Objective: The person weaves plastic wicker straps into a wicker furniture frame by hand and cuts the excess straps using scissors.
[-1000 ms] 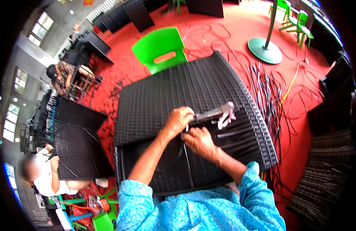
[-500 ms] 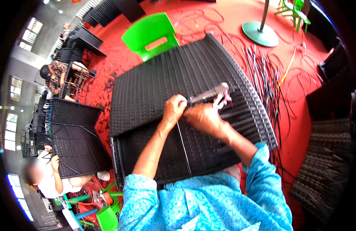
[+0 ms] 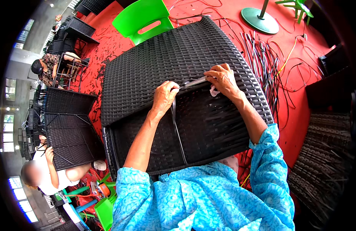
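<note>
**Head view: silver tool (image 3: 195, 82) slants crosswise along an edge of the black woven piece (image 3: 155, 57)**

Your slim silver tool lies between your two hands, its long axis running nearly left to right. The right end sits a little farther from you than the left, so it leans much as the edge beside it does. You have the fingers of your right hand (image 3: 224, 80) curled down over its right end, where a pale cloth scrap (image 3: 214, 91) hangs just below. Your left hand (image 3: 164, 96) has thumb and fingertips pressed together in a pinch at the tool's other end; you cannot tell from here exactly what they pinch.

A narrow shiny strip (image 3: 178, 133) runs from just under that left hand toward your body, its lower end drifting slightly right. The woven piece fills the space in front of you, its upper panel stretching away toward a green chair (image 3: 162, 11). Nearer you, below the panel's edge, lies a darker, recessed woven surface.

To your right, loose black strips (image 3: 257, 57) trail along the red floor (image 3: 293, 127), most pointing away from you, near a yellow cord (image 3: 289, 59) and a round green base (image 3: 259, 22) carrying a pole. On your left, a person in a white top (image 3: 56, 188) sits with hands at another woven panel (image 3: 70, 129).
</note>
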A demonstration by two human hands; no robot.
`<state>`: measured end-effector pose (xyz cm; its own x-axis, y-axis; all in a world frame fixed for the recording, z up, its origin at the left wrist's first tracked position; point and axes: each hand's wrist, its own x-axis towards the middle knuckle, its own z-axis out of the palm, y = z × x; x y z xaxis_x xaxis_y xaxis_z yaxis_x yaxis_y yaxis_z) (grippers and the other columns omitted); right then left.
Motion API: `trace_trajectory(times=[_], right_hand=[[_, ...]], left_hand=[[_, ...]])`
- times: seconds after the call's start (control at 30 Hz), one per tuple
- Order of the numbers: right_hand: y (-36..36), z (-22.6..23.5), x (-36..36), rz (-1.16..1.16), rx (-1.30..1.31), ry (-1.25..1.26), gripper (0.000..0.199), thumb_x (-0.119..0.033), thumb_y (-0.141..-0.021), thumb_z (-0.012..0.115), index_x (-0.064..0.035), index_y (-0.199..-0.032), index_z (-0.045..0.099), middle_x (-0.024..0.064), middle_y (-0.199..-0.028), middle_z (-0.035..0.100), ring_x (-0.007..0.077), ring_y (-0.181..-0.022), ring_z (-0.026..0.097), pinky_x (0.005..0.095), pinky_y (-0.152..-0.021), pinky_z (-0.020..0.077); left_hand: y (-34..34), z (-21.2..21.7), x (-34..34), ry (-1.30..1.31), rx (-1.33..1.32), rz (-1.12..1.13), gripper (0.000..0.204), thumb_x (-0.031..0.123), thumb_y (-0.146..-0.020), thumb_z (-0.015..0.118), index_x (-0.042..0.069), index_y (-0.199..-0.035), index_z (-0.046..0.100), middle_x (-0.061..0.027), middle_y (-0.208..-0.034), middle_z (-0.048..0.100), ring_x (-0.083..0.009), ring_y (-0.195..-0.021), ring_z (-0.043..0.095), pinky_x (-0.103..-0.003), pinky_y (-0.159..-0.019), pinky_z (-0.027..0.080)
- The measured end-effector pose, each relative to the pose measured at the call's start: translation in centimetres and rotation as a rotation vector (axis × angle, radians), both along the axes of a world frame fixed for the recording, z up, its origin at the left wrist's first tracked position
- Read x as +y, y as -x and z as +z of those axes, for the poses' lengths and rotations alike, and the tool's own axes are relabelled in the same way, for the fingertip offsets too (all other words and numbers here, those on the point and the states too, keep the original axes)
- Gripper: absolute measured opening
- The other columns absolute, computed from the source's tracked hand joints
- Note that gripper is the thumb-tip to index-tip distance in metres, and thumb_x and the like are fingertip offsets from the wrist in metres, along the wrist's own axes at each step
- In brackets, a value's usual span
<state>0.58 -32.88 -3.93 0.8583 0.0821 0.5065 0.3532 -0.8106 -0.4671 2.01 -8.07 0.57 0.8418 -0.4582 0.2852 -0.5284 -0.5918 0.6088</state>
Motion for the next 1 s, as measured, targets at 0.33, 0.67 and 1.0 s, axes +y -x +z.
trace_trajectory(times=[0.33, 0.67, 1.0], right_hand=[[-0.5, -0.4, 0.0, 0.066, 0.041, -0.059, 0.019, -0.031, -0.069, 0.067, -0.0192, -0.084, 0.069, -0.0015, -0.088, 0.059, 0.0210, -0.091, 0.048, 0.0368, -0.079, 0.0397], [-0.3, -0.5, -0.1, 0.061, 0.049, -0.085, 0.019, -0.031, -0.070, 0.066, -0.0208, -0.085, 0.069, -0.0023, -0.089, 0.058, 0.0217, -0.093, 0.048, 0.0377, -0.080, 0.0396], [-0.6, -0.4, 0.0, 0.079, 0.042, -0.075, 0.019, -0.029, -0.069, 0.067, -0.0187, -0.084, 0.070, -0.0002, -0.085, 0.059, 0.0219, -0.089, 0.050, 0.0350, -0.078, 0.0411]], left_hand=[[-0.9, 0.0, -0.8, -0.128, -0.017, 0.007, 0.007, 0.009, -0.072, 0.060, 0.003, -0.076, 0.062, -0.0097, -0.074, 0.056, -0.0240, -0.072, 0.057, -0.032, -0.066, 0.045], [-1.8, 1.2, 0.0, -0.226, 0.051, -0.109, 0.010, 0.008, -0.070, 0.057, 0.002, -0.076, 0.063, -0.0114, -0.072, 0.055, -0.0256, -0.073, 0.056, -0.033, -0.067, 0.045], [-2.3, 0.8, -1.1, -0.179, 0.073, -0.156, 0.007, 0.004, -0.071, 0.057, 0.002, -0.074, 0.062, -0.0100, -0.071, 0.053, -0.0252, -0.069, 0.056, -0.034, -0.064, 0.044]])
